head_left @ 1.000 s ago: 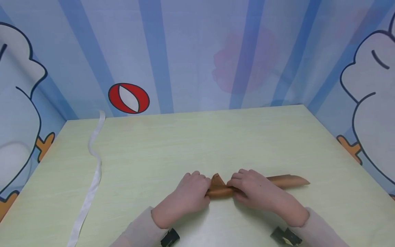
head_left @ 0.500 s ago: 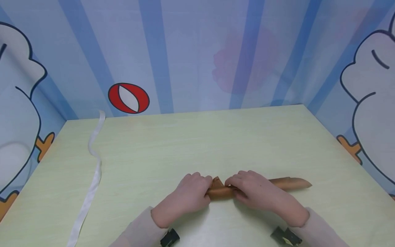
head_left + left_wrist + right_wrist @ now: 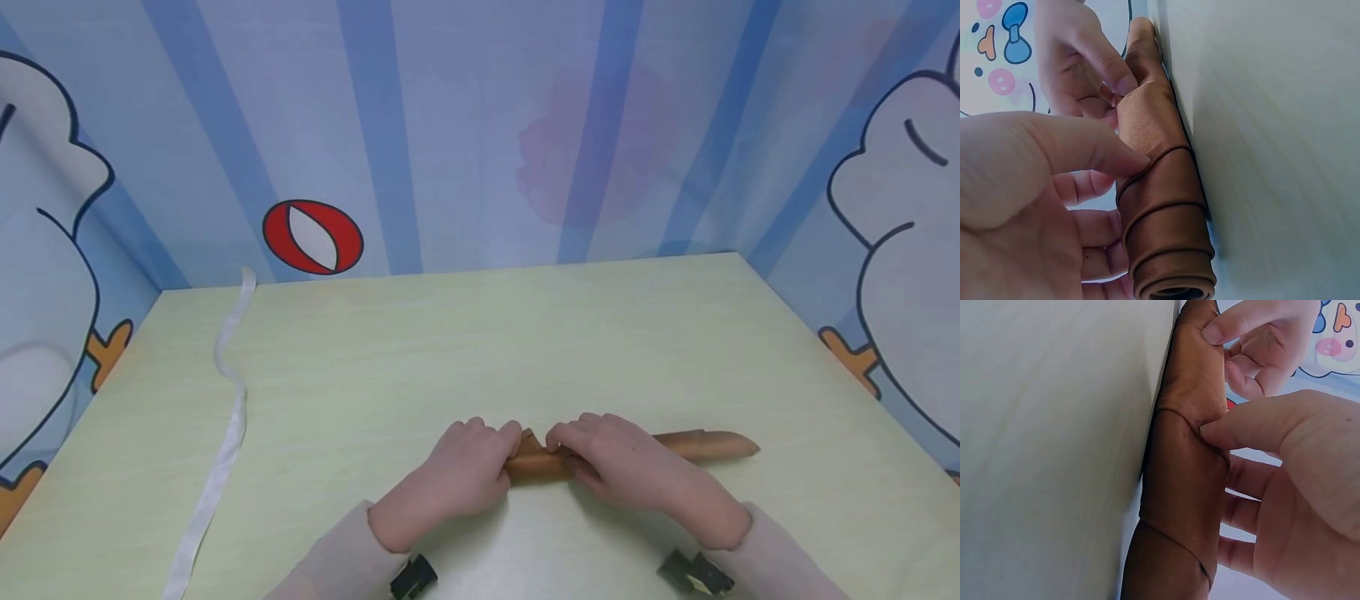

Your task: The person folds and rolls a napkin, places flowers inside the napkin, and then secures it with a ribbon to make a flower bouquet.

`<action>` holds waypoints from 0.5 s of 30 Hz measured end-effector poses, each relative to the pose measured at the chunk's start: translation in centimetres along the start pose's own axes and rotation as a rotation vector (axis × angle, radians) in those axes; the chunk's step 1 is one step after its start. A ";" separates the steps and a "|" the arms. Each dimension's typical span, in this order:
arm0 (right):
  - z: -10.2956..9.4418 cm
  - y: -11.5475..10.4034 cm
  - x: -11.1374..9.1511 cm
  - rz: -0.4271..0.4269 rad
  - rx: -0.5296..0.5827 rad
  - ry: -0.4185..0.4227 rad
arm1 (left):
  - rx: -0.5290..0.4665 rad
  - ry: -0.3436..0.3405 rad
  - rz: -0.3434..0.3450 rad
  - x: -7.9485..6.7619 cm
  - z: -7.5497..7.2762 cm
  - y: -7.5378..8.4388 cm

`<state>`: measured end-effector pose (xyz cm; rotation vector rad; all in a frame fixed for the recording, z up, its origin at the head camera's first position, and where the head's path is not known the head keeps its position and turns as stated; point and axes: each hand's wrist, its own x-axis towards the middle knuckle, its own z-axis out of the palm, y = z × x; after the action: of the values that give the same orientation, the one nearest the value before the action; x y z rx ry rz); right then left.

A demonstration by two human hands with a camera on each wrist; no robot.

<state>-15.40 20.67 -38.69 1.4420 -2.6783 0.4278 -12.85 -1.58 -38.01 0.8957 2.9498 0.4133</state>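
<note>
A shiny brown cloth [image 3: 538, 468], rolled into a long tube, lies crosswise near the front of the table. My left hand [image 3: 468, 467] grips it towards its left end, the thumb on the near side and the fingers beyond. Further right, my right hand [image 3: 622, 467] holds the roll the same way. Between the hands a small corner of fabric sticks up; a pointed end reaches out past the right hand. Overlapping spiral layers and a hollow end show on the cloth [image 3: 1166, 225] in the left wrist view. In the right wrist view, my thumb presses a fold of the cloth [image 3: 1188, 469].
A wavy white ribbon [image 3: 234, 408] runs front to back along the left side of the pale table [image 3: 420, 350]. Printed blue-striped walls [image 3: 480, 133] stand behind the table and at both sides.
Both hands stay almost in place on the roll. The upright corner between them has become smaller, and the right end of the cloth has shifted slightly right.
</note>
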 end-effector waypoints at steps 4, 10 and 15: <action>0.0 0.0 0.0 0.002 0.011 -0.006 | 0.002 -0.009 -0.014 0.0 0.0 0.0; 0.0 0.0 0.0 0.010 0.013 -0.019 | 0.023 -0.027 -0.046 0.0 0.0 0.2; 0.0 0.1 0.0 0.011 0.001 -0.034 | 0.064 -0.045 -0.057 0.0 -0.2 0.5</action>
<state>-15.45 20.73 -38.74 1.4486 -2.7144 0.4094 -12.62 -1.25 -37.74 0.8126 2.9546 0.2946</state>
